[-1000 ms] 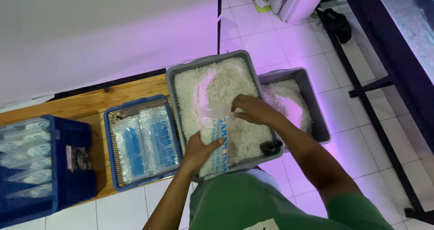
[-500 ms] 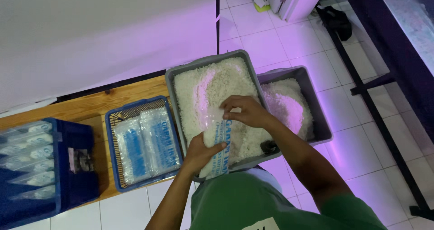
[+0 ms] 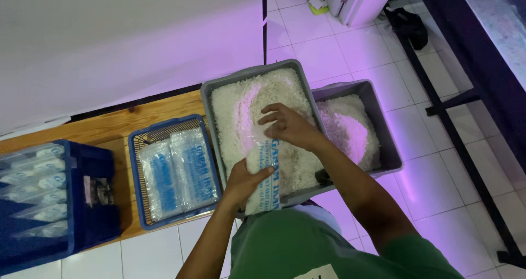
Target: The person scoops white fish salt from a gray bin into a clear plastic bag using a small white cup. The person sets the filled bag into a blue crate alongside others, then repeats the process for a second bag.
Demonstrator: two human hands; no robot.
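**Salt bag being filled over the grey tub**

A clear plastic bag with blue print [image 3: 263, 175] is held over the near edge of the grey tub of coarse white salt [image 3: 257, 101]. The left hand [image 3: 241, 181] is closed around the bag's lower part, thumb across the front, while the right hand [image 3: 287, 126] is laid on the bag's upper end, fingers curled against the plastic and the grains. The bag appears largely filled already; whether its mouth is open or closed cannot be told.

As a judgement, the work is well under way: finished bags are laid flat in the blue wire-sided basket [image 3: 143, 147], and more are stacked in the dark blue crate [image 3: 90, 224] at the left end of the bench. Much loose salt is left in the tub and in a second grey tub [image 3: 383, 136] just beside it.

The basket and crate are carried by a wooden bench [image 3: 109, 123] set against a white wall. The floor is laid with white tiles, tinted by purple light, and a dark metal frame [image 3: 466, 142] is seen at the right.
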